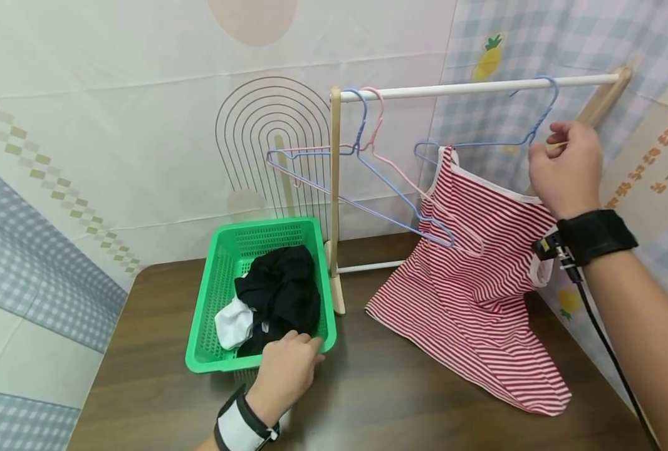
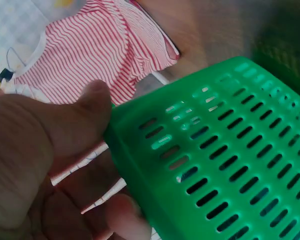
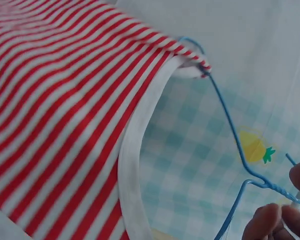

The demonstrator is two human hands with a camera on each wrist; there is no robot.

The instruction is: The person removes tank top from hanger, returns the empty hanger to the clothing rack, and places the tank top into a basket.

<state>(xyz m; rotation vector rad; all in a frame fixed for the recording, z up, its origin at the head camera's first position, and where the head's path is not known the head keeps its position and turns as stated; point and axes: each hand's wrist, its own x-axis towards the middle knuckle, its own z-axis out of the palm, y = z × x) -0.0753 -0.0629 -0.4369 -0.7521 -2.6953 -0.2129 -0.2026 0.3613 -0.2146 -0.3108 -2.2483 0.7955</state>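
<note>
A red-and-white striped sleeveless top [image 1: 469, 269] hangs from a blue hanger [image 1: 480, 145] whose hook is over the white rod. One strap is looped on the hanger's left arm; the other side is partly hidden behind my right hand [image 1: 571, 166]. In the right wrist view, that hand's thumb and fingertips stand apart around the hanger's neck [image 3: 277, 188], without a visible pinch. My left hand [image 1: 289, 369] grips the near right corner of a green basket [image 1: 198, 326], thumb at the rim. Inside lie black cloth [image 1: 283, 288] and a white cloth [image 1: 235, 323].
Another blue hanger [image 1: 390, 185] and a pink hanger [image 1: 398, 169] hang at the rod's left end. The white rod [image 1: 469, 88] joins wooden posts [image 1: 334, 188] on the brown table [image 1: 159, 351]. Patterned cloth [image 1: 142, 125] covers the walls behind.
</note>
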